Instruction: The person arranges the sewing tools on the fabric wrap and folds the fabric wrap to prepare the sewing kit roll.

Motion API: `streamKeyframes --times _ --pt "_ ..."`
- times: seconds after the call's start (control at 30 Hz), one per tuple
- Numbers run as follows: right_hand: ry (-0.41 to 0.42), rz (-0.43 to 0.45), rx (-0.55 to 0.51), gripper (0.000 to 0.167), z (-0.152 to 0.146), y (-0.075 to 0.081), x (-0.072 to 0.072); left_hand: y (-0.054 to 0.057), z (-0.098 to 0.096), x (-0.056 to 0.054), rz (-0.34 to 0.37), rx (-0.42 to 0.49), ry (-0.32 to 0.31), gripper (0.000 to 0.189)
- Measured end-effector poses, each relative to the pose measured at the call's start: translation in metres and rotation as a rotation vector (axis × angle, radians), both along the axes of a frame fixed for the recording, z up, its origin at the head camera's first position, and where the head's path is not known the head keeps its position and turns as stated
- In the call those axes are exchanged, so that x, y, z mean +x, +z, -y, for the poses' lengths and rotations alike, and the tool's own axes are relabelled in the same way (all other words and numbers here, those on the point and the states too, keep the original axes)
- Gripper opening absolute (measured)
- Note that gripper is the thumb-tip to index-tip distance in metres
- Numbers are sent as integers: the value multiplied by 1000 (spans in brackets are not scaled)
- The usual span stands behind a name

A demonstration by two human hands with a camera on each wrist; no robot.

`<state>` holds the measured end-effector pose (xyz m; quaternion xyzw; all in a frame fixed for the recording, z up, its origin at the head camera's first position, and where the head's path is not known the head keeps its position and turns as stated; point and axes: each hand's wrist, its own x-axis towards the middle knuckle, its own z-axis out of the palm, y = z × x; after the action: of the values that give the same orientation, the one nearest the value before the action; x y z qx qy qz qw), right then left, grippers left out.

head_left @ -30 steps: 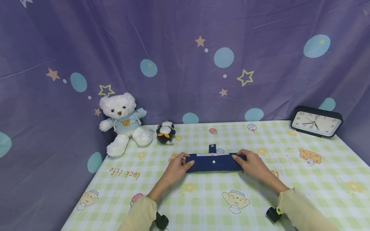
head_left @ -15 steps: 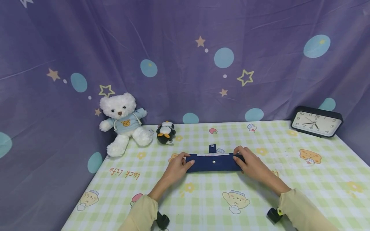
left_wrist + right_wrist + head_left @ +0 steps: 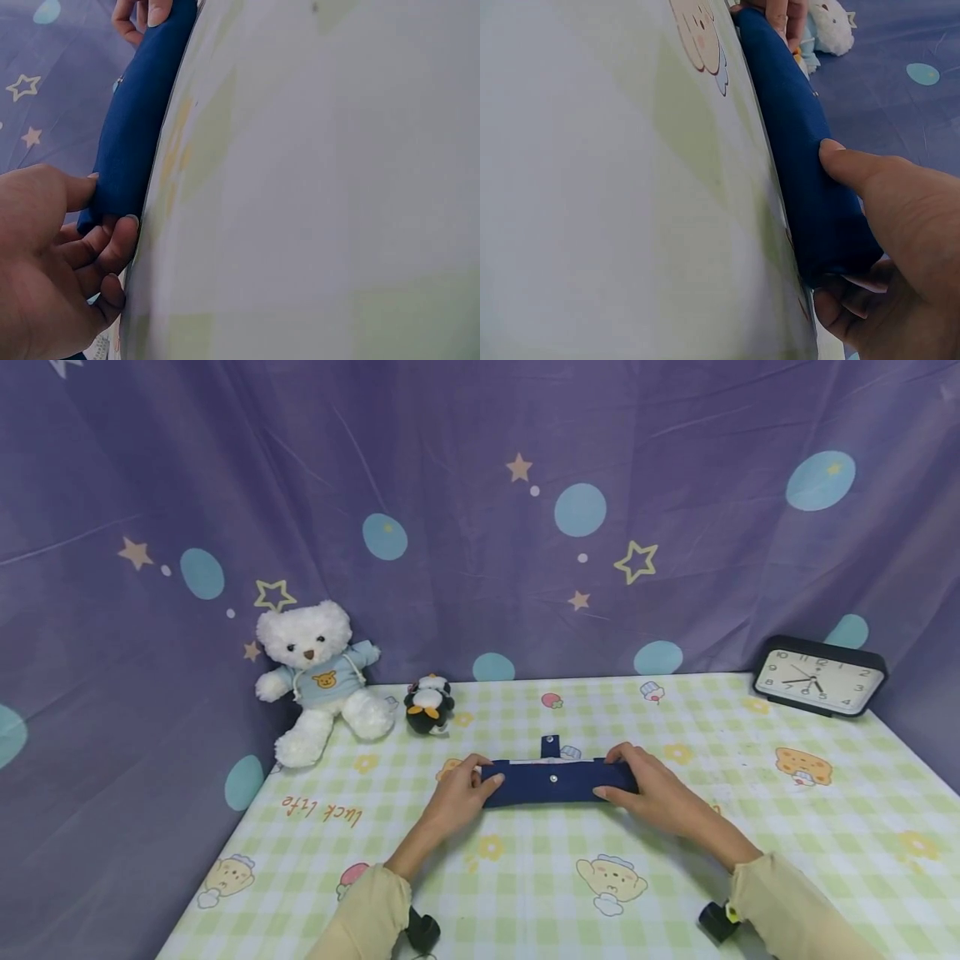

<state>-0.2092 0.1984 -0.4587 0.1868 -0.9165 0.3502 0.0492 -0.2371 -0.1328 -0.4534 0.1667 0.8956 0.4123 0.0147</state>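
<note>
A long navy fabric pouch [image 3: 555, 792], rolled or folded up, lies on the table in front of me with a metal snap on its front. Its short strap [image 3: 551, 746], with another snap, sticks out at the back, unfastened. A pale strip shows along the top edge. My left hand [image 3: 456, 797] pinches the left end, thumb on the front and fingers at the end and underneath, as the left wrist view shows. At the other end my right hand [image 3: 660, 793] grips it, the thumb pressing the front face and the fingers around the end.
A checked tablecloth [image 3: 525, 877] covers the table. At the back left sit a white teddy bear [image 3: 324, 681] and a small penguin plush [image 3: 430, 704]. A black-framed clock [image 3: 821, 677] stands at the back right. Behind hangs a purple curtain [image 3: 450, 602].
My right thumb has slid down and inward along the front of the pouch, and the right fingers have shifted on its top edge. The left hand stays about where it was.
</note>
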Motion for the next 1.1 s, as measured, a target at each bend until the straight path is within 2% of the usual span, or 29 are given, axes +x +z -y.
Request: streamKeyframes --times 0.3,0.6,1.1 --pt "6 -7 -3 41 0 1 -3 1 -2 -3 21 -21 14 40" --pt "34 74 -16 41 -1 1 -5 1 -2 -4 -6 -40 24 39" --pt "10 31 35 39 1 3 -4 5 -3 -5 1 -50 15 39"
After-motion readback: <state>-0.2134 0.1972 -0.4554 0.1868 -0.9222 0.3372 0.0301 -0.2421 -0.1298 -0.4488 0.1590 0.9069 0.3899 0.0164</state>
